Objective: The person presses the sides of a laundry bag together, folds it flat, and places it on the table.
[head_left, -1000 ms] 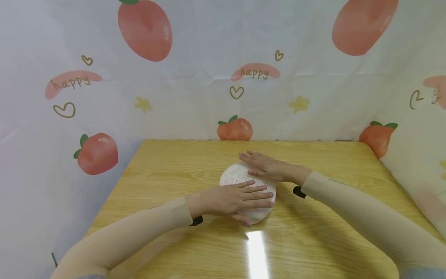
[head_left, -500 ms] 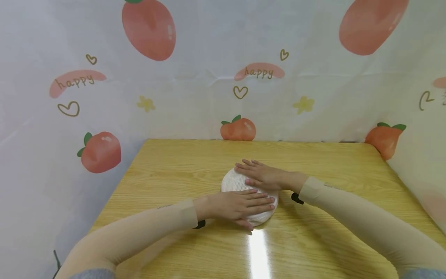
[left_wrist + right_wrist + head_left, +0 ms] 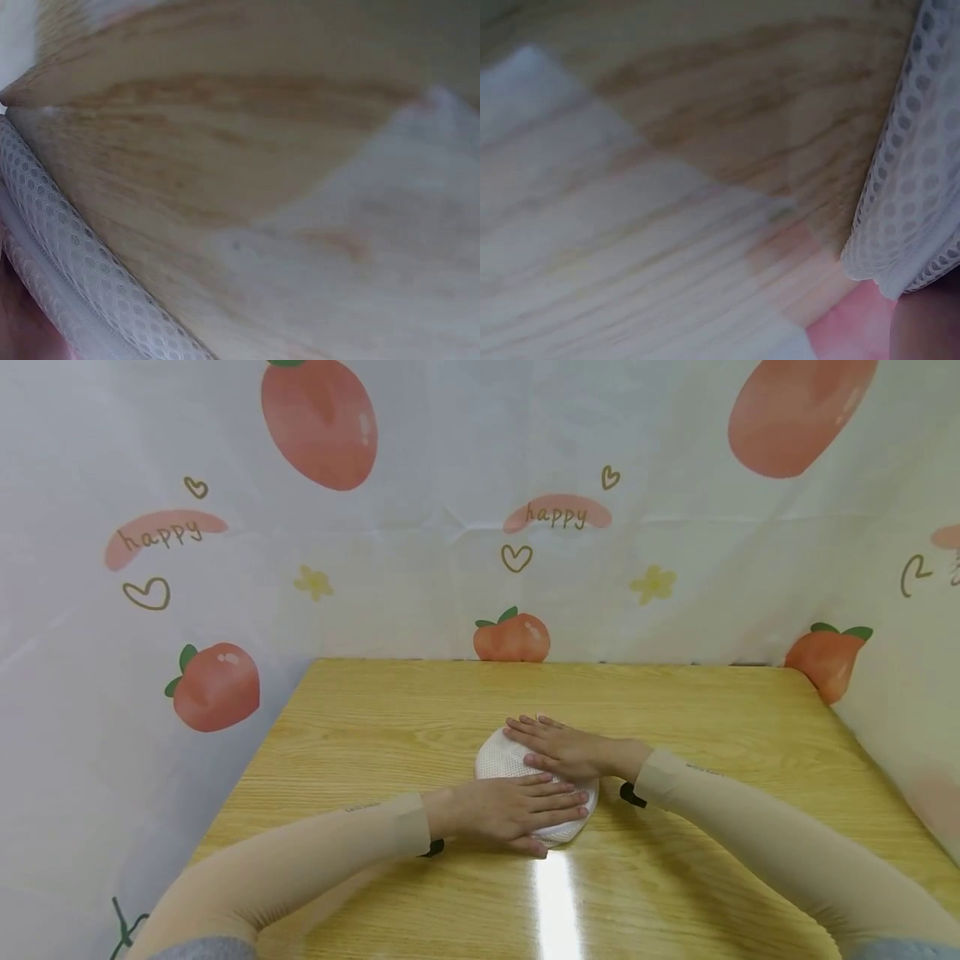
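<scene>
A round white mesh bag [image 3: 497, 760] lies on the wooden table, partly covered by both hands. Across its near side rests my left hand [image 3: 506, 810], fingers straight and pointing right. My right hand [image 3: 566, 750] lies over its far right part, straight fingers pointing left and away. The palms are hidden from above. In the left wrist view, the honeycomb mesh edge of the bag [image 3: 82, 240] runs down the left side, with a bit of the left hand [image 3: 26, 322] below. The right wrist view has the bag's rounded edge [image 3: 915, 165] at right, above the right hand [image 3: 930, 330].
The wooden table [image 3: 375, 718] stretches around the bag, with a bright light reflection near its front. A white cloth [image 3: 420, 593] printed with fruit hangs behind and at the sides. A thin dark green cord [image 3: 123, 931] shows at lower left.
The right hand has slid a little toward the near side over the bag. The left hand has shifted slightly nearer too. The whole head view has moved a little sideways.
</scene>
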Tool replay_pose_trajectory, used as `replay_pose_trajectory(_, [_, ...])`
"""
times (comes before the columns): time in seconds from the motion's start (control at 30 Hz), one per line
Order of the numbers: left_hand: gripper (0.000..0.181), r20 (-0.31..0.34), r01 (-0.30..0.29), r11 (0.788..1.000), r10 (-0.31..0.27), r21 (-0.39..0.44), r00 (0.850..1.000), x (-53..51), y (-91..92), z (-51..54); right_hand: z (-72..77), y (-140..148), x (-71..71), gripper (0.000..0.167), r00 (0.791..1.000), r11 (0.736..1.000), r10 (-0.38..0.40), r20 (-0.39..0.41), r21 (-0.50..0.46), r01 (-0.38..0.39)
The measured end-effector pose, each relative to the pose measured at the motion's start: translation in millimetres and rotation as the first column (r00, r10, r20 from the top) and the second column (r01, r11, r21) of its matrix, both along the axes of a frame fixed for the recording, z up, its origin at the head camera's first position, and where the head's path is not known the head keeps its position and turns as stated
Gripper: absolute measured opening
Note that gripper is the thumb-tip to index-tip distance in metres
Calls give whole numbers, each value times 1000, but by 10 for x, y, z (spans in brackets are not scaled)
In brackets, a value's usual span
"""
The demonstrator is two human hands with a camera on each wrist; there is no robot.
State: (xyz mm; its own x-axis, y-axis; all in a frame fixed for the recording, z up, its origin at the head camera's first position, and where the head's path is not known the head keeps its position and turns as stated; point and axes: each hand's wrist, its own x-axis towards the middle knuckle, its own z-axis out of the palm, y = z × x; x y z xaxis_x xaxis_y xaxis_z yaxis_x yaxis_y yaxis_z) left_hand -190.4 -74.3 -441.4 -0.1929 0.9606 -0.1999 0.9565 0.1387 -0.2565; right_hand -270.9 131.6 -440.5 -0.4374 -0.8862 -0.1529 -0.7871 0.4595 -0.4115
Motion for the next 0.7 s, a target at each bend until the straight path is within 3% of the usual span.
replay_pose_trajectory(0.3, [73, -11, -17, 1000, 17, 11, 1000, 32, -5, -45, -22, -2, 11, 62, 1000, 1000, 1, 14, -6, -1])
replay_pose_trajectory(0.7, [67, 67, -20, 999, 17, 40, 998, 21, -8, -45, -22, -21, 8, 62, 1000, 1000, 10, 27, 4, -10])
